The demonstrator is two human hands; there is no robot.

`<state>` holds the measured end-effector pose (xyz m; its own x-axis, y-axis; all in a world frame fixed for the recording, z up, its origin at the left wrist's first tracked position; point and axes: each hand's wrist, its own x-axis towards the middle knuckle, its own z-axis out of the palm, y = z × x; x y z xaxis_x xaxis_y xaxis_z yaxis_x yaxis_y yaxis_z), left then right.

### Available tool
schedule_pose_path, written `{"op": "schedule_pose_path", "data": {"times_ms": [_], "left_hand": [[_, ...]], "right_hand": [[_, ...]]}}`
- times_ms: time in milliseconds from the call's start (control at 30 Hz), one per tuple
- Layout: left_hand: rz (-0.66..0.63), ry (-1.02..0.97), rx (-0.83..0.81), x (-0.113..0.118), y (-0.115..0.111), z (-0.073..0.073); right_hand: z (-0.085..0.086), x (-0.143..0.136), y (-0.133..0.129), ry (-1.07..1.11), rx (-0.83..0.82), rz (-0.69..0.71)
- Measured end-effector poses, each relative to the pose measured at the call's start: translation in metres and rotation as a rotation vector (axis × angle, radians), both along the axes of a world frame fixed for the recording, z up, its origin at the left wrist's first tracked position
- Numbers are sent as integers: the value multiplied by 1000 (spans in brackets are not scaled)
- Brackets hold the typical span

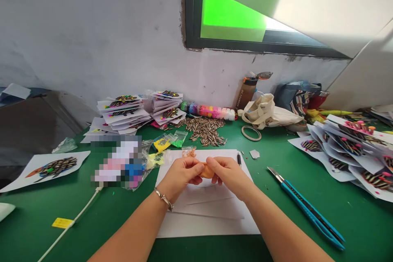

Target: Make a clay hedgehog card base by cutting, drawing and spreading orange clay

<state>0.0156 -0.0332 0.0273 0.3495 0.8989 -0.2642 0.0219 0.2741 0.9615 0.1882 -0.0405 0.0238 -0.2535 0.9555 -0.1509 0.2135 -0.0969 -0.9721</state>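
Over a stack of white paper, both hands meet around an orange piece of soft modelling clay. My left hand is closed, pinching its left side with thumb and fingers; a bracelet sits on that wrist. Pinching the right side, my right hand is closed as well. The clay looks flattened and partly hidden by the fingertips. Just beyond the hands lies a small clear bag with orange bits. A black pen rests at the paper's upper right.
Sunflower seeds are heaped at the back, before a row of coloured tubs. A blue utility knife lies right, blade out. Seed-picture cards pile up at right, others at left. A white cable crosses the left.
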Motion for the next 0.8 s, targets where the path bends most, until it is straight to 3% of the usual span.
{"op": "schedule_pose_path", "data": {"times_ms": [233,400,567,667,800], "left_hand": [[-4,-54,-10,5,-4,3],[26,-8,32,6,-4,0],[4,-7,79,7,-6,2],[-19,27,103,7,-7,6],[22,44,184,6,-6,8]], "right_hand": [[4,-11,-6,95,76,-24],[6,-10,-9,204,43,-43],[2,-10,-8,116,71,-127],[1,-9,-8,151,49,-150],[4,-7,-9,244,-73,-75]]}}
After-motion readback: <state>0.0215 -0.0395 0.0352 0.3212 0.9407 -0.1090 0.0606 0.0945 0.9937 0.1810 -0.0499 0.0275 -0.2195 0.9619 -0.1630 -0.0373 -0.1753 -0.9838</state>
